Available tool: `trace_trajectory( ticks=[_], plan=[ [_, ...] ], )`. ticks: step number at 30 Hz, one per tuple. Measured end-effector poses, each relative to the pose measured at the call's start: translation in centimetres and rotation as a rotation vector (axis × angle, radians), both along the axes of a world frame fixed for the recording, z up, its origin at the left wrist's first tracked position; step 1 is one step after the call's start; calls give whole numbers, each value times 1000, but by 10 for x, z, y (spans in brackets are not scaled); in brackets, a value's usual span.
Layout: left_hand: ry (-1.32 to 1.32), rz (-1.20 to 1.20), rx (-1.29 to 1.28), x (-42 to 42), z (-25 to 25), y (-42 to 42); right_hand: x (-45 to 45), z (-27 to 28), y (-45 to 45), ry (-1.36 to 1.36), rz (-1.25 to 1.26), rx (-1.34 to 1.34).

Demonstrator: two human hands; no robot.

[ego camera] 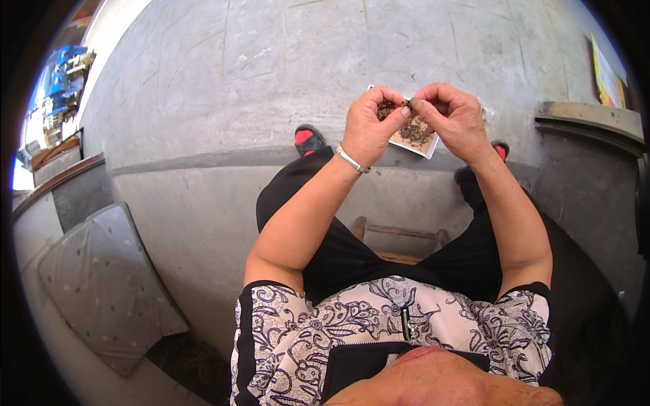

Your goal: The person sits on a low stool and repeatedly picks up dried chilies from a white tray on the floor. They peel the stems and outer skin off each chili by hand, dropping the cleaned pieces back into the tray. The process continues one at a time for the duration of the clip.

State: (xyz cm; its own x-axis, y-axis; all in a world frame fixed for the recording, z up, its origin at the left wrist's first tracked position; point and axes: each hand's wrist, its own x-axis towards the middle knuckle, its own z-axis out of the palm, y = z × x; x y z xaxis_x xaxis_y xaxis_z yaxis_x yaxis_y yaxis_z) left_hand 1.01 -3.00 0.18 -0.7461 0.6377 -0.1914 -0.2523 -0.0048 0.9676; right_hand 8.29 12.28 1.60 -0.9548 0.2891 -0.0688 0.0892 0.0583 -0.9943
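Note:
My left hand (373, 124), with a silver-coloured bracelet at its wrist, pinches with thumb and forefinger. Facing it, my right hand (454, 122) pinches in the same way, and the two sets of fingertips nearly touch. A small dark piece (407, 103) shows between them, mostly covered by the fingers. Below the hands, on the floor, lies a shallow tray or box lid (430, 150) with white edges and a tan inside. Loose dark brown bits (415, 133), too small to identify, are spread over it. Both hands hide part of the tray.
Grey concrete floor (284, 61) stretches ahead, with a low step edge (213, 160) near my shoes (310, 139). A wooden stool (401, 231) shows between my legs. At left is a fabric-covered panel or pad (109, 284); at right, a raised ledge (589, 122).

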Motion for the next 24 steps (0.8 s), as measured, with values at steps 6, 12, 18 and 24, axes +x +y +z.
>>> trace_trajectory(
  ticks=[6,12,18,24],
  plan=[
    [-20,-7,10,0,1,0,1,-2,1,4,19,-3],
    [-81,-25,12,-1,4,0,2,-2,2,20,48,-36],
    [-94,-36,-8,0,6,1,3,-1,3,25,72,-69],
    [-92,-66,-10,0,9,0,2,-1,5,-2,102,-48]
  ],
)
